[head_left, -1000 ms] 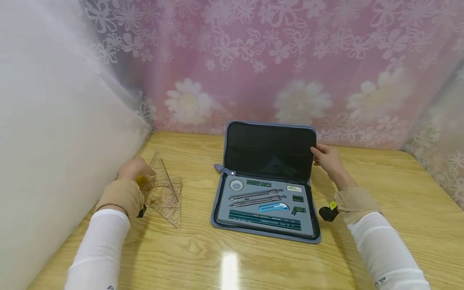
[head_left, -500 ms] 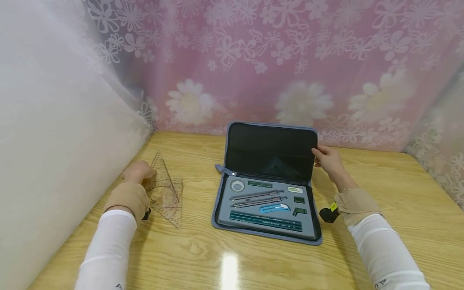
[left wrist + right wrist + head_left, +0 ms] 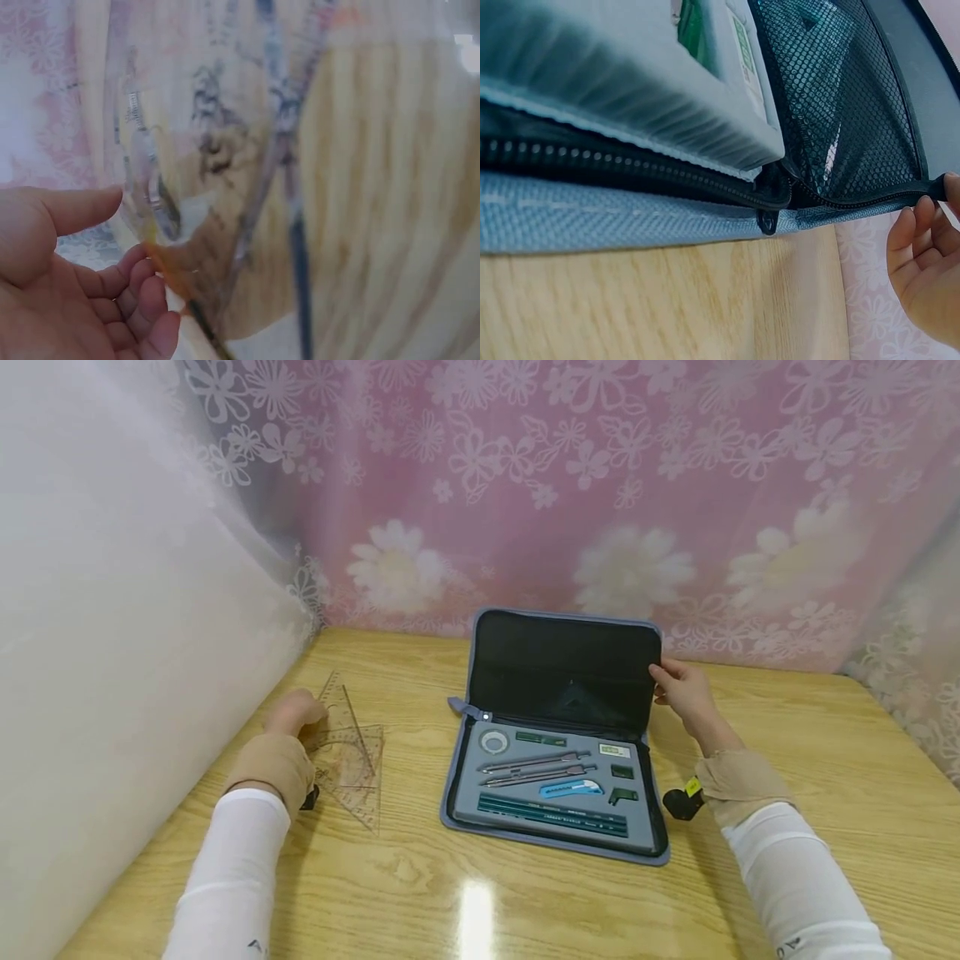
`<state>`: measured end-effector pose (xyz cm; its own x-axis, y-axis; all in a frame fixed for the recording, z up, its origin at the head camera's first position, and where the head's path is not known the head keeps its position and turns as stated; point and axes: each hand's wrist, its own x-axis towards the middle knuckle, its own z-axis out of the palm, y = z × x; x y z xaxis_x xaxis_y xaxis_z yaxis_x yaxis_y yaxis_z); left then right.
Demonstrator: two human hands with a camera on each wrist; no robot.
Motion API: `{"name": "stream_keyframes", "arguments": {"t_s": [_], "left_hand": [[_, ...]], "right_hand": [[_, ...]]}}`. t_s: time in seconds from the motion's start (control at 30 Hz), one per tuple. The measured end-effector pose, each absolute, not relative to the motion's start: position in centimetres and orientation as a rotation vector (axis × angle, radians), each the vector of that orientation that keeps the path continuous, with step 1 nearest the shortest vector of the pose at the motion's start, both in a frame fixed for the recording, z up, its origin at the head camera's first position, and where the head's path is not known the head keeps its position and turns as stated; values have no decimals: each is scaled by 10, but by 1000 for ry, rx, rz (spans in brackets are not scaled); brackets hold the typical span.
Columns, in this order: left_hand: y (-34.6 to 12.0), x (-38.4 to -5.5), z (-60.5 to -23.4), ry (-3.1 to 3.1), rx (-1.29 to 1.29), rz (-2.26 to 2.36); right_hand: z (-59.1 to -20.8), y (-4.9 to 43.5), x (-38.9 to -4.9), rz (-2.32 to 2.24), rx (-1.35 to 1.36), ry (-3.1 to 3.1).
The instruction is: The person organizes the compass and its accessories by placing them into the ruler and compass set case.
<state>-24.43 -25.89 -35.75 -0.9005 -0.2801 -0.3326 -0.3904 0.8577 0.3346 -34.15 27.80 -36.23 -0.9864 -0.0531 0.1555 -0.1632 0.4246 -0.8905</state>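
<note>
Though one view blurs them, the set squares (image 3: 356,763) seem transparent

Clear plastic set squares (image 3: 358,770), rough woven cloth case (image 3: 615,214), mesh pocket (image 3: 847,97), matt tray (image 3: 630,90), glossy wood-grain tabletop (image 3: 390,893)

A curtained-off tabletop nook, as the pink floral curtain (image 3: 525,556) behind the wood-grain table (image 3: 390,885) shows.
</note>
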Motion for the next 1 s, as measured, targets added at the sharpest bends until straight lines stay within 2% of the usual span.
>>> {"name": "stream_keyframes", "arguments": {"t_s": [0.23,0.53,1.0], "left_hand": [[-259,-247,-356,2743,-414,575],[-261,-242,-358,2745,-418,536],[-261,-254,-362,2774,-428,533]], "right_hand": [[-364,278,-343,1609,194,-2577],[-365,272,-344,1604,231,-2580],[-365,279,-341,1619,223,-2558]]}}
